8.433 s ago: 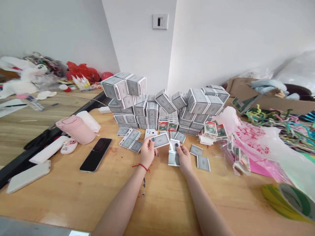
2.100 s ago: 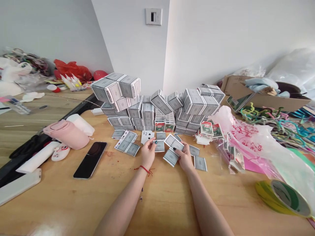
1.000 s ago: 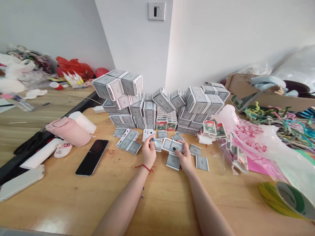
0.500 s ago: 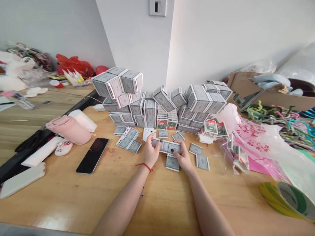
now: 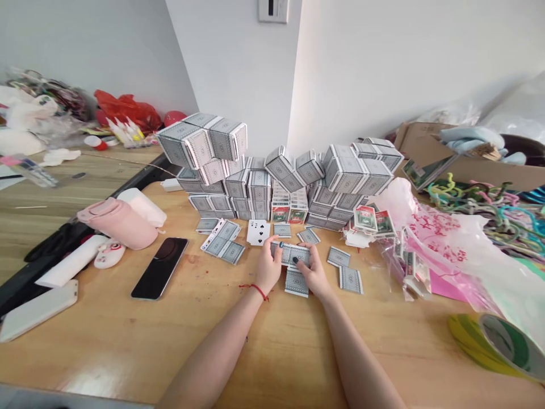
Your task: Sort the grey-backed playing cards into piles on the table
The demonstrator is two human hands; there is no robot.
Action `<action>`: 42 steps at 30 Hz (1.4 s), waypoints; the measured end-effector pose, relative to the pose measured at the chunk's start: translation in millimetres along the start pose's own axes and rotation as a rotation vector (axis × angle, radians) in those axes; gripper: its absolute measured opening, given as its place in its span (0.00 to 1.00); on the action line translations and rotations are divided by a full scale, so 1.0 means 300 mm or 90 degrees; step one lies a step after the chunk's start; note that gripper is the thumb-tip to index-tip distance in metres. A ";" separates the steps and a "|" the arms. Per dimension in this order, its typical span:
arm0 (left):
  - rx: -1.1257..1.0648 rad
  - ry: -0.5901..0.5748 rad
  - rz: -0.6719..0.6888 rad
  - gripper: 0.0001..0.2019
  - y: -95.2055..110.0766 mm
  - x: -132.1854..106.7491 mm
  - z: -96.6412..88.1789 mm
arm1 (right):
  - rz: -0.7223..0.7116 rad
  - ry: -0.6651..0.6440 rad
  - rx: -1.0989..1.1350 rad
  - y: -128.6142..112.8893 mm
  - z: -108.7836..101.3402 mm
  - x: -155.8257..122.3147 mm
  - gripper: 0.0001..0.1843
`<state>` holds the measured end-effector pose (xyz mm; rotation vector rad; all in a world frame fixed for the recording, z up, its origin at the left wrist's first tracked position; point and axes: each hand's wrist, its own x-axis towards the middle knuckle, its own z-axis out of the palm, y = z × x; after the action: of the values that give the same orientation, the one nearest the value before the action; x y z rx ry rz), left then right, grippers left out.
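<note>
Left hand (image 5: 268, 267), right hand (image 5: 315, 272) grip folded cards (image 5: 290, 251) (hands closer than second ago).

the only view comes from a camera worn on the person's head, looking forward and down across the pale brown wood-grained tabletop (image 5: 179, 346). the bare hands (image 5: 317, 274) are near, just below mid-frame, beyond bare forearms (image 5: 221, 346); the smooth white wall (image 5: 383, 68) stands farther back.
</note>
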<state>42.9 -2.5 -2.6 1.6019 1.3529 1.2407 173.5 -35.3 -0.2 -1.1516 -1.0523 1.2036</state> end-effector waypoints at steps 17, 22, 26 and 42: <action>-0.150 -0.101 -0.099 0.15 0.005 0.020 -0.011 | -0.028 0.083 0.047 0.031 -0.001 0.021 0.25; -0.173 -0.086 -0.109 0.13 -0.008 0.016 0.003 | -0.049 0.146 0.044 0.054 0.006 0.028 0.21; -0.172 -0.074 -0.111 0.10 -0.008 0.003 0.014 | -0.048 0.156 0.061 0.049 0.015 0.027 0.20; -0.262 -0.121 -0.087 0.15 0.042 -0.014 0.015 | 0.064 0.199 0.242 0.029 0.002 0.040 0.20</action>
<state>51.1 -9.1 6.8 1.2799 0.9927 1.1620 172.7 -23.4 -8.9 -1.0562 -0.5085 1.1921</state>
